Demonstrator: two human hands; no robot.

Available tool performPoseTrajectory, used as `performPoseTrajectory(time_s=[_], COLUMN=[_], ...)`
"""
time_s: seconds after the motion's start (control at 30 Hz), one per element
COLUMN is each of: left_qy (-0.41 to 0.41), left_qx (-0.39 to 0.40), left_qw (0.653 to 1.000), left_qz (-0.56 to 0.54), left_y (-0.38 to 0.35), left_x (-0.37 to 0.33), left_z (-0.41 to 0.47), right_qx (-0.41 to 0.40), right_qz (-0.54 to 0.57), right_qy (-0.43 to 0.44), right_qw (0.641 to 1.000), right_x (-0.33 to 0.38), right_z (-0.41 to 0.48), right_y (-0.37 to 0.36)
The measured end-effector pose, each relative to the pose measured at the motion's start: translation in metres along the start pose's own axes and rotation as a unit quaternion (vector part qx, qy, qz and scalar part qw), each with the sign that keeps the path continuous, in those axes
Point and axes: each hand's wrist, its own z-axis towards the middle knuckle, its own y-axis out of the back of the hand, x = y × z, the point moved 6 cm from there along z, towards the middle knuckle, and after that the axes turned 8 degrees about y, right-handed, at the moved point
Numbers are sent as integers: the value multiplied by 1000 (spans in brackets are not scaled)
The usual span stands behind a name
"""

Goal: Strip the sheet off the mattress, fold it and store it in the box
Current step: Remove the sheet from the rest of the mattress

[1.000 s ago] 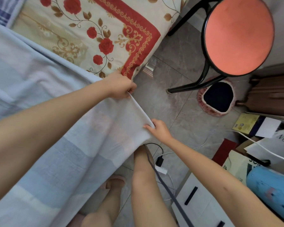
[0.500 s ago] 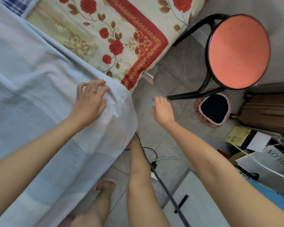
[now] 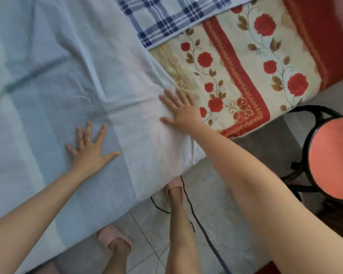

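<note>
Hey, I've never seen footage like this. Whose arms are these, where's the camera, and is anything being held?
There is no machine here. These are a person's two bare arms, filmed by a wide-angle camera worn on their head and looking forward and down. That is why you also see their legs and pink slippers on the tiled floor.

Both hands lie flat, fingers spread, on a pale blue sheet spread over the bed. The left hand wears a ring, and the right hand is near the sheet's edge. Neither has a grip on anything.

Beyond the sheet you can see a rose-patterned mattress and a blue plaid cloth. A stool with an orange-red seat stands at the right.
</note>
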Motion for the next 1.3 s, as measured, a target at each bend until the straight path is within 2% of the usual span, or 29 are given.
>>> performPoseTrajectory(time_s=[0.07, 0.1, 0.17, 0.2, 0.27, 0.33, 0.37, 0.4, 0.47, 0.53, 0.6, 0.63, 0.67, 0.73, 0.77, 0.8, 0.87, 1.0, 1.03, 1.13, 1.2, 1.27, 1.3], left_qy=[0, 11, 52, 73, 116, 145, 154, 164, 191, 203, 205, 203, 203, 203, 201, 198, 191, 192, 193, 199, 202, 205, 202], left_qx=[-11, -21, -36, -39, -31, -5, 10, 27, 53, 65, 73, 81, 93, 117, 133, 145, 160, 169, 169, 164, 163, 165, 164], left_qw=[1000, 999, 994, 990, 980, 976, 975, 973, 966, 962, 961, 961, 960, 957, 956, 954, 953, 950, 950, 950, 950, 949, 950], left_qz=[-28, -46, -93, -116, -156, -161, -159, -159, -167, -171, -170, -170, -169, -168, -169, -172, -175, -179, -178, -178, -175, -174, -172], left_y=[16, 26, 46, 57, 79, 99, 106, 114, 122, 126, 127, 127, 127, 130, 133, 134, 137, 138, 139, 141, 140, 139, 139], left_x=[2, 4, 10, 13, 20, 20, 20, 21, 25, 26, 25, 24, 24, 27, 27, 28, 27, 25, 24, 24, 25, 27, 27], left_z=[15, 23, 39, 48, 72, 94, 104, 119, 139, 150, 154, 154, 154, 156, 156, 156, 156, 155, 156, 156, 157, 157, 158], right_qx=[17, 22, -20, -64, -125, -69, -20, -1, 1, 10, -3, -35, -98, -264, -307, -305, -266, -328, -321, -223, -179, -168, -195], right_qz=[-7, -18, -45, -63, -94, -150, -177, -191, -162, -102, -30, 26, 105, 255, 294, 310, 299, 159, 134, 138, 96, 96, 129], right_qy=[-104, -126, -102, -55, 112, 295, 330, 329, 263, 133, 28, -5, -31, -100, -140, -169, -157, -47, -13, 78, 110, 118, 121], right_qw=[994, 992, 994, 994, 981, 941, 927, 925, 951, 986, 999, 999, 989, 925, 894, 884, 903, 930, 938, 962, 973, 974, 965], right_x=[-47, -60, -58, -44, 6, 52, 62, 64, 48, 11, -19, -28, -31, -31, -29, -26, -11, 29, 43, 90, 106, 105, 100], right_z=[10, 14, 27, 34, 52, 67, 77, 100, 153, 209, 249, 260, 267, 269, 266, 266, 274, 272, 273, 285, 292, 296, 295], right_y=[20, 30, 53, 65, 75, 61, 51, 52, 74, 105, 137, 150, 162, 183, 189, 192, 199, 220, 221, 209, 198, 186, 186])
